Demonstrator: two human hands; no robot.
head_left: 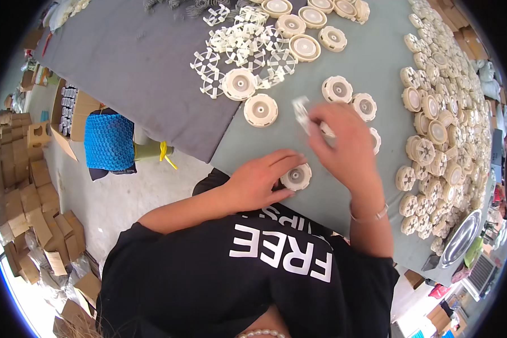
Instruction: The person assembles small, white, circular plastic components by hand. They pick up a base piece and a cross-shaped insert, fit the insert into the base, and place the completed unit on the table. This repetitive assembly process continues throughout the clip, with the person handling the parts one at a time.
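Your bench (152,73) carries a heap of cream discs (439,124) along its right side and white spoked inserts (248,45) further back. Your left hand (259,180) lies flat, fingers pinning one disc (297,176) near the front edge. Your right hand (343,143), just above, pinches a blurred white insert (301,112).

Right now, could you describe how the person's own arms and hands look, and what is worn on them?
Both forearms are bare; the short sleeves of a black T-shirt with white lettering end above the elbows. The left hand has no ring, glove or band. The right hand is also ungloved, and a thin metallic bracelet sits on its wrist.
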